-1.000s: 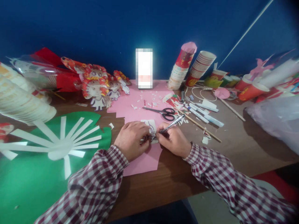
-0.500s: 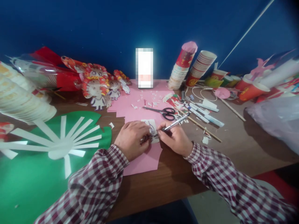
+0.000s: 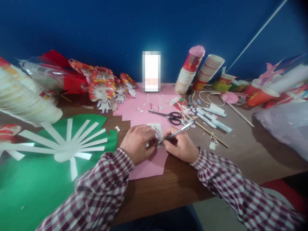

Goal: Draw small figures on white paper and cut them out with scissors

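A pen (image 3: 181, 130) is in my right hand (image 3: 181, 146), gripped between thumb and fingers, its tip down at a small piece of white paper (image 3: 157, 129). Dark curved lines show on that paper, which lies over pink paper (image 3: 149, 168). My left hand (image 3: 138, 142) is closed at the paper's left side, fingers curled and thumb tucked in, holding it down. Something small and dark shows under its fingertips, too hidden to name. Just beyond the hands rest black-handled scissors (image 3: 174, 118), blades pointing left.
Green sheet with white strips (image 3: 96, 166) spreads at left, near stacked paper cups (image 3: 29, 102). Paper figures (image 3: 102, 93) stand behind it. Leaning cup stacks (image 3: 208, 72), markers (image 3: 204, 117) and a wooden stick (image 3: 218, 138) lie right. A bright, blurred-out upright rectangle (image 3: 151, 70) stands at the back.
The whole view has shifted slightly, so things sit a little further right. My right hand's pen has tilted a bit lower, its tip still at the paper. My left hand keeps its hold.
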The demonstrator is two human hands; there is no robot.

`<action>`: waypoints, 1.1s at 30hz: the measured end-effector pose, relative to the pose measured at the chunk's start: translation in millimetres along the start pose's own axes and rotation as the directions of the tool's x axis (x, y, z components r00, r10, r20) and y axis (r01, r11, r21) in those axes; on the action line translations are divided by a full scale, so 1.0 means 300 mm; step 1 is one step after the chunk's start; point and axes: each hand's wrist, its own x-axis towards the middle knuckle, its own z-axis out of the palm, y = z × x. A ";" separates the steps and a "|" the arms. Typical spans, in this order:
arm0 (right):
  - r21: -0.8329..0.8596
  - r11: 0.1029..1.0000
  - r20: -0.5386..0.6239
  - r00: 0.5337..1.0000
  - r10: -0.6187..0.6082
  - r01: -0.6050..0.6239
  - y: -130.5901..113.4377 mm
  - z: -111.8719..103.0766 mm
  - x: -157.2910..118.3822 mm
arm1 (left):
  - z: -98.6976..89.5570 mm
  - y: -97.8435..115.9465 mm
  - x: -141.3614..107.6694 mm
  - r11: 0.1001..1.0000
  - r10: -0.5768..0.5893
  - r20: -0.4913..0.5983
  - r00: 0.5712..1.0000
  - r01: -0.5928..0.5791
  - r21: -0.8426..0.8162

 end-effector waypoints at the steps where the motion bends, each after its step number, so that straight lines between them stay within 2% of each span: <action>1: 0.006 1.000 -0.011 1.000 -0.006 0.006 0.001 0.001 -0.001 | -0.001 0.000 0.000 1.000 0.001 0.002 1.000 -0.001 0.000; 6: 0.050 0.999 -0.096 0.995 0.003 0.002 -0.001 -0.007 -0.002 | -0.006 0.001 -0.002 1.000 0.007 -0.004 1.000 -0.007 -0.005; 11: 0.129 0.991 -0.221 0.974 0.057 -0.029 -0.022 -0.053 -0.013 | -0.007 -0.003 -0.005 1.000 0.016 -0.004 1.000 -0.016 -0.010; 15: 0.172 0.978 -0.132 0.981 0.143 -0.119 -0.049 -0.078 -0.044 | -0.004 -0.009 -0.007 0.999 0.033 -0.003 0.999 -0.033 -0.032; 19: 0.206 0.962 -0.061 0.979 0.193 -0.177 -0.073 -0.058 -0.062 | -0.008 -0.008 -0.007 0.998 0.040 -0.007 0.999 -0.040 -0.043; 27: -0.037 0.995 -0.091 0.992 0.093 -0.096 -0.060 0.004 -0.039 | -0.015 0.000 -0.007 0.999 0.024 -0.001 1.000 -0.024 -0.027; 33: -0.038 0.996 -0.091 0.993 0.078 -0.082 -0.050 0.020 -0.045 | -0.015 0.002 -0.009 1.000 0.017 -0.007 1.000 -0.017 -0.020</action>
